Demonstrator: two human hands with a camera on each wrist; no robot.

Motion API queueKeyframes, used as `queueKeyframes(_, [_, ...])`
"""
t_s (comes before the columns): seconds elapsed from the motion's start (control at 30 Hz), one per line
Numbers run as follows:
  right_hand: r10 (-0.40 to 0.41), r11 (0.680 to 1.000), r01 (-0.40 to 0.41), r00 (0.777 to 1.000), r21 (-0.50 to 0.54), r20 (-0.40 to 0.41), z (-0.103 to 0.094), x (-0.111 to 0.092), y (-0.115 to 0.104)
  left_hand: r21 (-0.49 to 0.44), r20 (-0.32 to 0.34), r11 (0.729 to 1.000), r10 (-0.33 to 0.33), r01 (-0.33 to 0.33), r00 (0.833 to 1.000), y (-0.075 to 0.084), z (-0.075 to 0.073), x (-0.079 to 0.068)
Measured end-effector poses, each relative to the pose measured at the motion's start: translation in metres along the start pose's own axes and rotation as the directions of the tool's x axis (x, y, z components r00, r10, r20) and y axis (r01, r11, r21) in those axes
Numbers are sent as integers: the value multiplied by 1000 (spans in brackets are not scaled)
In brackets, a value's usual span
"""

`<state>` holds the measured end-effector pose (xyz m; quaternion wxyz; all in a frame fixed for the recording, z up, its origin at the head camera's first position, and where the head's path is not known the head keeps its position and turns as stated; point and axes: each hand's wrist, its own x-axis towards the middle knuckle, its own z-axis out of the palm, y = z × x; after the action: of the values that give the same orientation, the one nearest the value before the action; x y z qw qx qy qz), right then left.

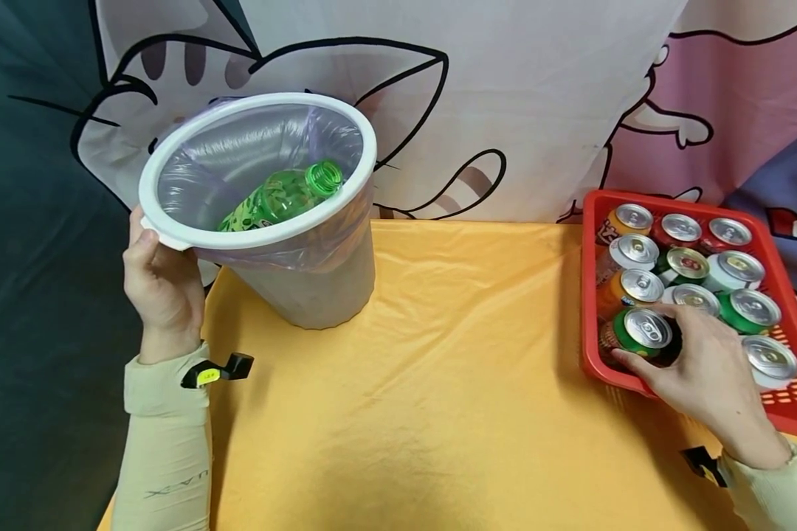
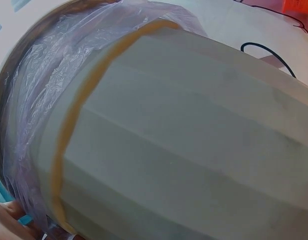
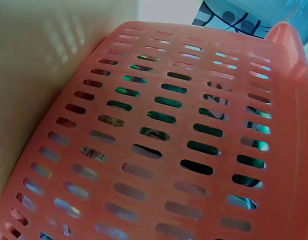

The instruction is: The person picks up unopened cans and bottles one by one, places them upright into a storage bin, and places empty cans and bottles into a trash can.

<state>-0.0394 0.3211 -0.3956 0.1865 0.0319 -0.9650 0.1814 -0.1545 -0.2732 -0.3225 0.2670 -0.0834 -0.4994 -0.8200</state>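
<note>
My left hand (image 1: 166, 291) grips the white rim of a grey trash can (image 1: 305, 291) at its near left side. The trash can leans, its mouth turned toward me, and a clear bag lines it. Inside lies a green plastic bottle (image 1: 285, 195) with a green cap. My right hand (image 1: 711, 361) reaches into a red basket (image 1: 590, 295) on the right, thumb and fingers curled round a green soda can (image 1: 646, 330) at the near left corner. Through the slots of the basket wall (image 3: 188, 135) in the right wrist view, bits of green show; the fingers are hidden there.
Several other upright drink cans, among them an orange can (image 1: 627, 287) and a white can (image 1: 769, 361), crowd the basket. A yellow cloth (image 1: 438, 398) covers the table. A printed curtain (image 1: 538, 88) hangs behind, and dark green fabric (image 1: 40, 332) is at the left.
</note>
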Motion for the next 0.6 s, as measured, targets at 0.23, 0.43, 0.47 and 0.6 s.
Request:
queueKeyframes(0.23, [37,999,-36,999,-17,36,0,0,2,2,5,1000,4,-4,1000,0,0,0])
queueKeyframes(0.43, [38,999,-38,999,-9,34,0,-1,2,0,1,1000,4,-4,1000,-1,1,0])
queueKeyframes(0.47, [35,999,-35,999,-8,31,0,-1,2,-1,-2,1000,5,-5,1000,-1,1,-1])
queueKeyframes(0.6, [15,1000,-14,1000,-11,14,0,-1,1,-11,-10,1000,7,-7,1000,-1,1,-1])
